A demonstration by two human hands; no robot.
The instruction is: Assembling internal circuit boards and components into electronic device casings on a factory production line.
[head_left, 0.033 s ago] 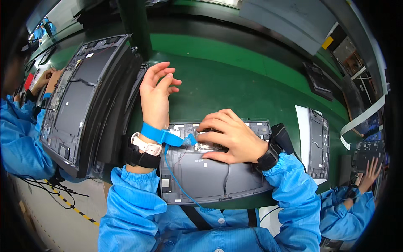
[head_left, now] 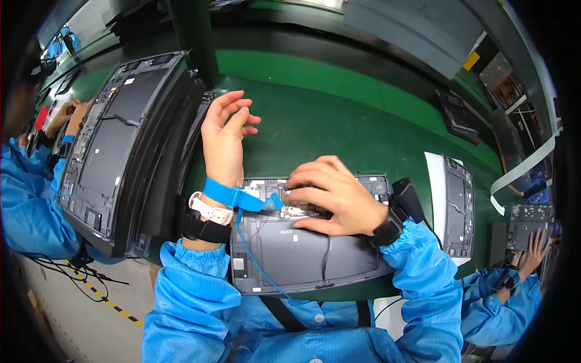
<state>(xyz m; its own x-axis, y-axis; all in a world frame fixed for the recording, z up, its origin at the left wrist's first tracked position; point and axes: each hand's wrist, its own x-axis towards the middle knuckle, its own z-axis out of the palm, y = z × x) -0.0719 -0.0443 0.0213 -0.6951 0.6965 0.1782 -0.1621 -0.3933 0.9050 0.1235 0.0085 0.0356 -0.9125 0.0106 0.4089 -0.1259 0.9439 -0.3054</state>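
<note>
An open laptop base [head_left: 275,260] lies before me on the green bench, its circuit board and flat dark battery exposed. My right hand [head_left: 336,196] rests over the board along the upper half, fingers spread and bent, thumb apart from them. Its fingertips hide part of the board, and I see nothing held in them. My left hand [head_left: 225,130] is raised past the base's upper left corner, empty, its fingers loosely curled and apart. A blue wrist strap [head_left: 233,196] circles that wrist, its loose end lying over the board and a thin blue cord running down across the base.
A tall stack of opened laptop bases [head_left: 115,145] stands at the left. Another base [head_left: 458,206] lies on a white sheet [head_left: 437,199] at the right. A co-worker's hand [head_left: 535,249] touches a dark board at far right; another co-worker sits at far left.
My right hand has shifted very slightly right over the board. At far right the co-worker's hand has come down onto the dark board. My left hand is practically still.
</note>
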